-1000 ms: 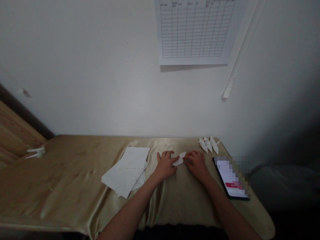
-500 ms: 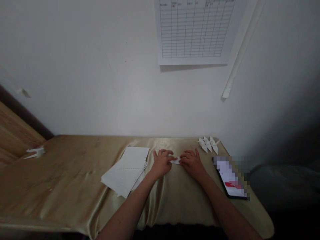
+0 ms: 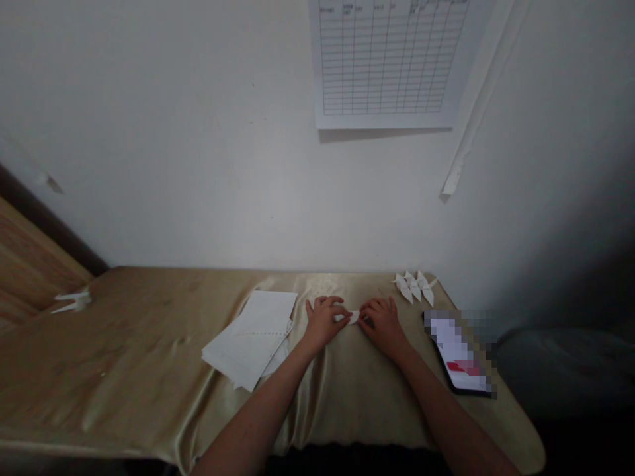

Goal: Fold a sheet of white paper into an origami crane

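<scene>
A small folded piece of white paper (image 3: 354,317) lies between my two hands, low over the gold tablecloth. My left hand (image 3: 325,321) pinches its left end between thumb and index finger, the other fingers curled above. On the paper's right end, my right hand (image 3: 381,320) has its thumb and fingertips closed. My fingers cover both ends of the paper, so its full shape is hidden. Beyond my right hand, 3 folded white paper cranes (image 3: 415,287) sit in a row near the table's back edge.
A stack of white paper sheets (image 3: 253,337) lies left of my left forearm. To the right is a phone (image 3: 459,357), its screen lit and partly blurred. Another white folded paper piece (image 3: 72,301) rests at the far left. A printed chart (image 3: 384,73) hangs on the wall (image 3: 198,165).
Both my thumbs and fingertips have drawn into a closer pinch on the paper. The paper now looks slightly tilted up between them. The other things have stayed in place.
</scene>
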Demonstrator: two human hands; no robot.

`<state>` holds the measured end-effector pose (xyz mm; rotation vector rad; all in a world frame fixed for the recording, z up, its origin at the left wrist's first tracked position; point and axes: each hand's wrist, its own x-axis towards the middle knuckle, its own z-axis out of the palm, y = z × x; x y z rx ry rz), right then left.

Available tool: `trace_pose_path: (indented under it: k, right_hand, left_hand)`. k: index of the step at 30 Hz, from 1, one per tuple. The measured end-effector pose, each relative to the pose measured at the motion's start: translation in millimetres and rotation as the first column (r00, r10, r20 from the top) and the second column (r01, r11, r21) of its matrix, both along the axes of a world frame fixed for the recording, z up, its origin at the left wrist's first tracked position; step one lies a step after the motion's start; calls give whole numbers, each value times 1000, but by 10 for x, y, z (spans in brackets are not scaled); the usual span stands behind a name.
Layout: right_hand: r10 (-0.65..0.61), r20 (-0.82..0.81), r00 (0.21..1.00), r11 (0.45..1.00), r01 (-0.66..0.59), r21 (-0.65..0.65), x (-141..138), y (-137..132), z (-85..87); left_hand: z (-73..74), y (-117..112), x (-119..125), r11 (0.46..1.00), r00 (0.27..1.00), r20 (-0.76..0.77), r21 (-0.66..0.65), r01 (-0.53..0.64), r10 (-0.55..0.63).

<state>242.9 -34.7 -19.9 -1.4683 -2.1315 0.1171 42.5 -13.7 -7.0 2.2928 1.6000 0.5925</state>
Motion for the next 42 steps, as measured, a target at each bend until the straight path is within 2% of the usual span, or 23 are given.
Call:
trace_pose_path:
  k: [14,23,32,42]
  right_hand:
    - [-84,53,995,996,86,-36,-45,-2,-20]
    - [-178,9,984,984,178,-9,-6,26,-59]
    - [-223,18,975,974,223,-29,-28,49,-72]
    - [-259,23,966,963,260,-66,-65,41,-37]
  left_hand:
    - [-15,55,-32,999,999,-14,-7,44,-44]
    - [-20,58,-12,1000,1000,14,-11,19,-19]
    - [-9,57,30,999,998,54,-31,-29,31]
    - [12,52,37,999,999,42,-40,-28,29]
